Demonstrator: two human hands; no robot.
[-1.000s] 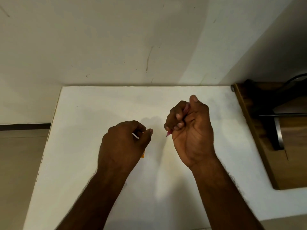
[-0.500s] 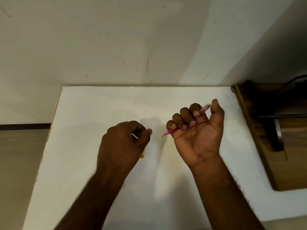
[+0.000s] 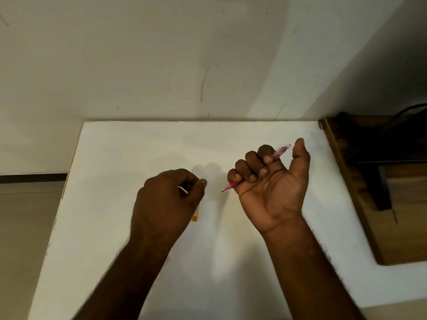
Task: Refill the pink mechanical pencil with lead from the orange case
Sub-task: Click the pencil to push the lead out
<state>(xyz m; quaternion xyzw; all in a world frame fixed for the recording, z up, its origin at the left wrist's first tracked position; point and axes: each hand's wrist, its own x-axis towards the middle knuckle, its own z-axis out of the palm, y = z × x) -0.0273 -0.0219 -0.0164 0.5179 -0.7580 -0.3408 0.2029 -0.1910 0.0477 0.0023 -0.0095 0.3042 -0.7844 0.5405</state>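
My right hand (image 3: 271,188) is turned palm up above the white table (image 3: 115,158), its fingers curled around the pink mechanical pencil (image 3: 280,151). The pencil's tip points down and left and its back end sticks out near my raised thumb. My left hand (image 3: 166,202) hovers to the left, back toward the camera, fingers closed on a small white piece that shows between thumb and fingers. The orange case (image 3: 196,214) peeks out just below the left hand; whether the hand holds it or it lies on the table is unclear.
A white wall rises right behind the table. A wooden surface (image 3: 404,227) with a dark metal object and a cable adjoins the table on the right. The floor lies beyond the table's left edge.
My right hand has rolled from knuckles-up to palm-up and its thumb has lifted off the pencil's back end. The pencil now lies flatter, its end exposed. The left hand has hardly moved.
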